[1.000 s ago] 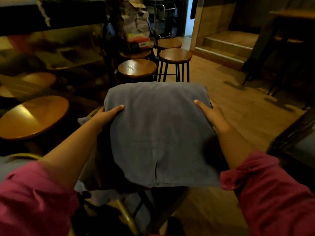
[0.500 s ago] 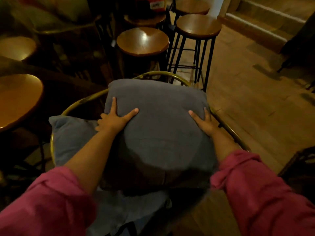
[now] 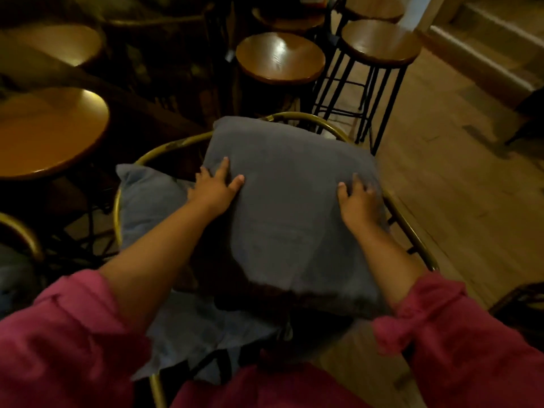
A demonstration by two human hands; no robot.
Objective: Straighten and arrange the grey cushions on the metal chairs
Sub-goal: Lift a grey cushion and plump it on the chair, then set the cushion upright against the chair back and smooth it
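A dark grey cushion [image 3: 291, 184] lies tilted on a round chair with a brass-coloured metal rim [image 3: 164, 146], its far edge against the curved back rail. My left hand [image 3: 216, 191] rests flat on the cushion's left side with the fingers spread. My right hand [image 3: 357, 203] sits on the right side, fingers bent at the cushion's edge. A second, paler grey cushion [image 3: 147, 201] lies on the seat underneath, sticking out to the left and towards me. My pink sleeves fill the bottom corners.
Round wooden stools stand close: one large top at the left [image 3: 50, 128], one just beyond the chair [image 3: 279, 58], and a tall black-legged stool [image 3: 379, 42] at the far right. Wooden floor [image 3: 459, 184] opens to the right, with a step [image 3: 485, 39] beyond.
The cushion came down from in front of my chest onto the chair. My hands shifted from gripping its sides to lying on top, and my view tilted downward and closer.
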